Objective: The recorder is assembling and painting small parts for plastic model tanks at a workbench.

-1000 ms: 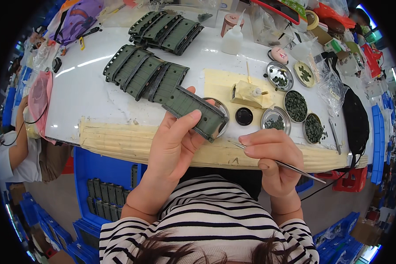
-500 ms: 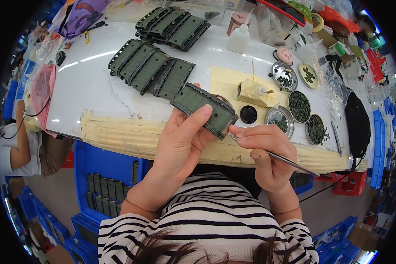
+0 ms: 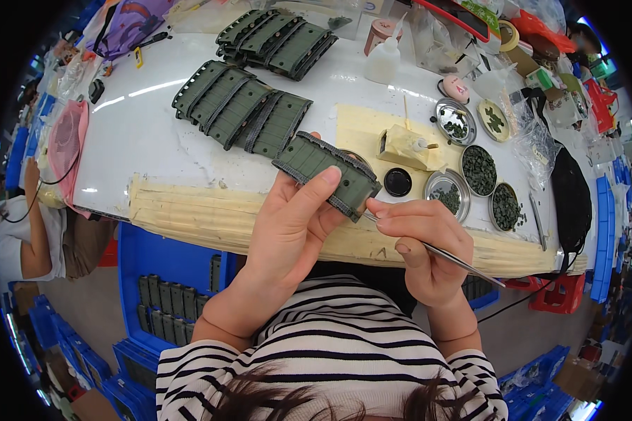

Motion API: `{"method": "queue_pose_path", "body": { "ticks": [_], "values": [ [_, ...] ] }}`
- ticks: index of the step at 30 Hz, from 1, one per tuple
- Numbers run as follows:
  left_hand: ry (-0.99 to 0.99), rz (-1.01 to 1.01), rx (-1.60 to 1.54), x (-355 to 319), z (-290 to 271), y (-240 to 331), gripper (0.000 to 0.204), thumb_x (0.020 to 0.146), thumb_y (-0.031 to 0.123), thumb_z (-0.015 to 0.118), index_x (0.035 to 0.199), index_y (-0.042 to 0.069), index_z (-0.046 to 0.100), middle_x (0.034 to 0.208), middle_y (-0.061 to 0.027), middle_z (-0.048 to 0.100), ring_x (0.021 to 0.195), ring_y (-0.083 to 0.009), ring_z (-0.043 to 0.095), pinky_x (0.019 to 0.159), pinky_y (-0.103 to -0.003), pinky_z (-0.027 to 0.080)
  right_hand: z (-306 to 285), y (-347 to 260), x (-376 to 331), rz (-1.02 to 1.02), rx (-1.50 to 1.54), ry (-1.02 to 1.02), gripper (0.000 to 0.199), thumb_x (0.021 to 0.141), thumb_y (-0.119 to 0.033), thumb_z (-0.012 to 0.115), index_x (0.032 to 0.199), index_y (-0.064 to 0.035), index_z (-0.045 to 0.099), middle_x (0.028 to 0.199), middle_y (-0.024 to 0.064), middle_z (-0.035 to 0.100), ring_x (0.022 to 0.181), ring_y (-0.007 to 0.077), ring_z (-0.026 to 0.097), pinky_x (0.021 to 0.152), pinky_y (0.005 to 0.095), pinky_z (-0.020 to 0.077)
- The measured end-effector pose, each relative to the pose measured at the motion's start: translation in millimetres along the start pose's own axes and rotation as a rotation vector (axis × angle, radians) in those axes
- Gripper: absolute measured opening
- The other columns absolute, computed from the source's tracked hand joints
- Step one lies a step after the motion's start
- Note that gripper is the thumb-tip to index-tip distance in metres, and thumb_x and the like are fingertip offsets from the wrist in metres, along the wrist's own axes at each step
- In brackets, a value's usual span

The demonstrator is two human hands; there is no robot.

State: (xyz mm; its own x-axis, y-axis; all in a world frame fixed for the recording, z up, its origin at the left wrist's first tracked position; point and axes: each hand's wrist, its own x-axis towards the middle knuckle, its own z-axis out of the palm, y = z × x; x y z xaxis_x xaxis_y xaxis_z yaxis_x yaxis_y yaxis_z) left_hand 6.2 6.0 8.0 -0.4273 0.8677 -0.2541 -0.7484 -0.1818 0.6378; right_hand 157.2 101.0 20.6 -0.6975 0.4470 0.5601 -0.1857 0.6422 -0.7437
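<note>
My left hand [image 3: 295,217] is closed around a dark green ribbed plastic piece [image 3: 330,172] with grey toothed long edges, held tilted above the table's front edge. Pinched in my right hand [image 3: 432,242] is a pair of metal tweezers [image 3: 463,264]. The tip meets the near right end of the green piece, where my fingers partly hide it. Beyond the held piece lie similar green pieces in a row [image 3: 242,105], and a second group [image 3: 277,43] sits farther back. Small dark green parts fill a round tin [image 3: 478,170] and another tin [image 3: 504,206] to the right.
A taped block [image 3: 407,146] with a nozzle-like tip stands behind a black round cap [image 3: 398,182]. Farther back is a white squeeze bottle [image 3: 383,62]. Below the table, a blue crate [image 3: 137,259] holds more green pieces. Another person [image 3: 31,235] sits at the left.
The rear end of the tweezers has shifted slightly left, with small movement in my right fingers. My left hand and the green piece stay almost still.
</note>
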Motion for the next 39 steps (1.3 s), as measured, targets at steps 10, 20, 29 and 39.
{"method": "queue_pose_path", "body": {
  "ticks": [10,20,29,39],
  "values": [
    [0.005,-0.006,-0.038,-0.1,1.3,-1.7,0.051,0.095,0.013,0.054,0.141,0.007,0.033,0.124,-0.0136,0.056,0.112,-0.0200,0.059,0.094,-0.034,0.052,2.2,-2.8,-2.0,-0.065,-0.122,-0.019,0.023,0.076,-0.004,0.074,0.098,-0.0005,0.068,0.096,0.0141,0.067,0.092,0.0279,0.069,0.069,0.0307,0.0564],
    [-0.040,0.003,-0.076,-1.6,2.9,-2.0,0.053,0.095,0.013,0.054,0.143,0.006,0.031,0.126,-0.0150,0.055,0.115,-0.0196,0.057,0.097,-0.033,0.050,3.3,-10.0,-4.2,-0.121,-0.170,-0.028,0.031,0.072,-0.001,0.076,0.101,0.0008,0.066,0.100,0.0168,0.066,0.095,0.0291,0.068,0.072,0.0321,0.0576],
    [-0.058,-0.002,-0.051,-1.3,3.0,-1.6,0.056,0.095,0.014,0.054,0.144,0.004,0.030,0.127,-0.0153,0.054,0.114,-0.0190,0.057,0.097,-0.033,0.050,0.9,-11.7,-5.5,-0.122,-0.165,-0.029,0.030,0.075,-0.002,0.074,0.102,0.0011,0.065,0.101,0.0169,0.065,0.095,0.0298,0.068,0.074,0.0328,0.0576],
    [-0.191,-0.003,-0.301,5.5,-6.7,-4.0,0.054,0.100,0.033,0.047,0.146,0.013,0.028,0.124,-0.0175,0.055,0.115,-0.0216,0.058,0.094,-0.032,0.054,-7.7,-9.2,-21.3,-0.023,0.133,0.231,0.035,0.097,-0.034,0.053,0.104,-0.0010,0.061,0.098,0.0153,0.061,0.093,0.0322,0.068,0.077,0.0352,0.0568]
  ]
}}
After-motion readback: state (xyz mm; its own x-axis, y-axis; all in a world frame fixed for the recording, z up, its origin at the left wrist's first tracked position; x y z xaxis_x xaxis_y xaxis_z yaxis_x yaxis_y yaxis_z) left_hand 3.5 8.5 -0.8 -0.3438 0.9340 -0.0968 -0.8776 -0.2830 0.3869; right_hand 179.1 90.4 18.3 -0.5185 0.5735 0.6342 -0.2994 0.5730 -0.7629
